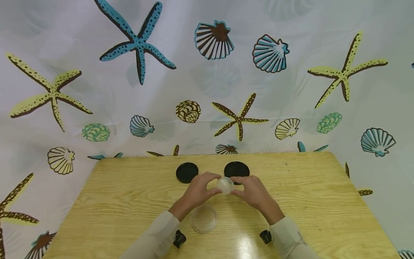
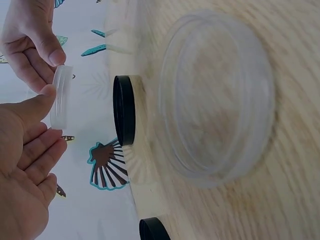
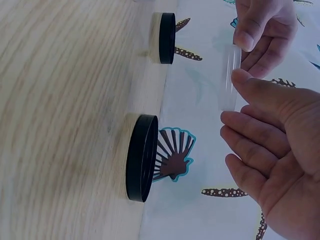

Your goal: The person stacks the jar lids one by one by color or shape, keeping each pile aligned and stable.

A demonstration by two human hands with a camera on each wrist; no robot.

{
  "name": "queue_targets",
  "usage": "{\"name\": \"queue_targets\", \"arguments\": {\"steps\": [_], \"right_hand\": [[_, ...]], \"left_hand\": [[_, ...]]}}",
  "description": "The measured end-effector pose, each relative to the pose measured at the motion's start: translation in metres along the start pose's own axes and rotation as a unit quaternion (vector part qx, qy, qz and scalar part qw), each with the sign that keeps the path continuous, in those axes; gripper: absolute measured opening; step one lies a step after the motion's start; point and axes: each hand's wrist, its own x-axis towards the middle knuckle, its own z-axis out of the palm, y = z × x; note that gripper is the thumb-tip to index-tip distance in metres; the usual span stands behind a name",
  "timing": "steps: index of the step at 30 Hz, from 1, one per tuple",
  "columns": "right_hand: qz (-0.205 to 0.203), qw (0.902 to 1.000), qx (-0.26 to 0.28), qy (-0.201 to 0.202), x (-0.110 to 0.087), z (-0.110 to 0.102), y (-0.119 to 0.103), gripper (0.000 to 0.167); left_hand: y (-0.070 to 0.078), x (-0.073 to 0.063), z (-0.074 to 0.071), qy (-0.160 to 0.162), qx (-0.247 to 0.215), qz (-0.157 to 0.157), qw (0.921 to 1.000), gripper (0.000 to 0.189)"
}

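Both hands hold a small, shallow, clear plastic dish (image 1: 225, 185) above the table. My left hand (image 1: 201, 189) pinches its left edge between thumb and fingers; my right hand (image 1: 253, 191) does the same on the right. Seen from the left wrist, the small dish (image 2: 61, 97) appears edge-on, with its thin rim showing. The right wrist view has it edge-on too, between the right thumb and fingertips. A larger clear round dish (image 1: 204, 218) lies on the wood, close to the left forearm.
Two round black lids (image 1: 187, 172) (image 1: 237, 170) with raised rims lie on the wooden table (image 1: 310, 201), beyond the hands. The right one is partly covered by the right hand. Behind the table hangs a white cloth (image 1: 181, 79) printed with starfish and shells.
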Motion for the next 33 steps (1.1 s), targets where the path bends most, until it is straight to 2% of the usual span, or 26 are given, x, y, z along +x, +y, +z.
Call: {"name": "queue_targets", "arguments": {"steps": [6, 12, 18, 27, 33], "right_hand": [[0.001, 0.9999, 0.012, -0.004, -0.002, 0.006, -0.006, 0.043], [-0.024, 0.9997, -0.006, -0.010, -0.003, 0.013, -0.010, 0.043], [-0.054, 0.9984, -0.016, -0.011, -0.004, 0.017, -0.015, 0.043], [-0.066, 0.9977, -0.005, -0.017, -0.007, 0.028, -0.022, 0.042], [-0.078, 0.9968, -0.011, -0.014, -0.008, 0.034, -0.027, 0.041]], "left_hand": [[-0.004, -0.011, -0.001, -0.005, 0.003, -0.015, 0.9999, 0.043], [-0.007, -0.021, -0.003, 0.006, 0.015, 0.002, 0.9999, 0.042], [-0.009, -0.032, -0.006, -0.003, 0.007, -0.023, 0.9997, 0.042], [-0.013, -0.049, -0.006, -0.009, 0.005, -0.035, 0.9993, 0.042], [-0.015, -0.057, -0.007, 0.001, 0.003, -0.037, 0.9993, 0.043]]}}
